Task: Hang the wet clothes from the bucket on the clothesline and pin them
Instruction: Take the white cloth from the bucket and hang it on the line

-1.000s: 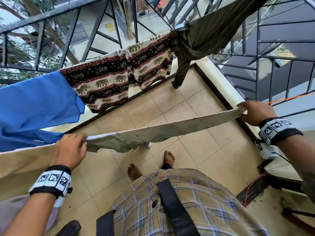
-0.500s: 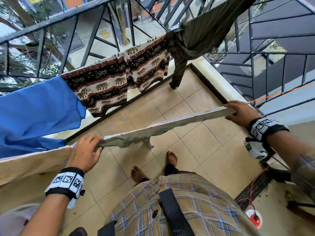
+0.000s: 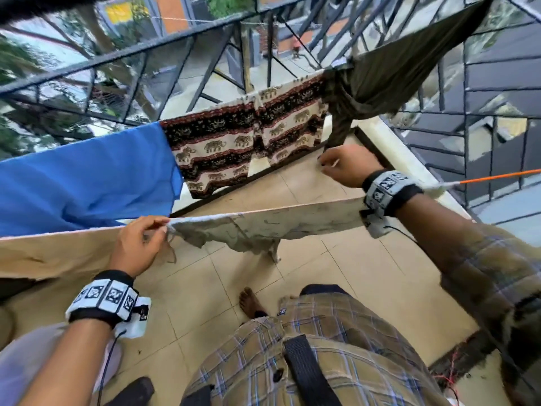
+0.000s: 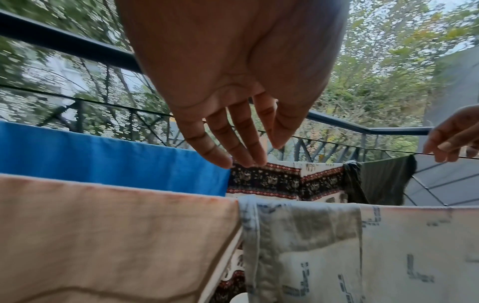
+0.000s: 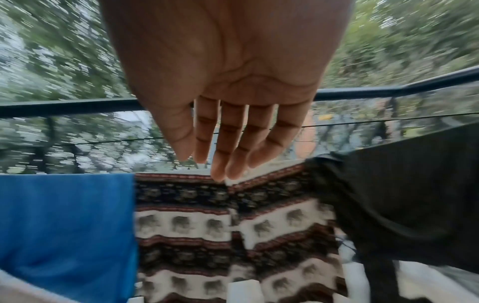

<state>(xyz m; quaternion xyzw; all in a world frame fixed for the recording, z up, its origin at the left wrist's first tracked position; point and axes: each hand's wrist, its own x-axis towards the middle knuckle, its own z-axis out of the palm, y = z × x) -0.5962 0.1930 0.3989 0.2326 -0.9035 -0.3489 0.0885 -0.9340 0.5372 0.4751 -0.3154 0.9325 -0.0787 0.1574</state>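
With the printed cloth (image 3: 263,227) draped on the line, both the left hand (image 3: 137,244) and the right hand (image 3: 348,165) hang slack-fingered, holding nothing — smooth its top edge flat, then pin each end

The left hand (image 3: 137,244) touches the pale cloth (image 3: 263,227) draped over the line; the right hand (image 3: 348,167) hovers spread beyond it, near the elephant-print cloth (image 3: 234,142).

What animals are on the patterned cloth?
Elephants, in rows between dark red-and-black bands on the cloth. Clearest in the right wrist view.
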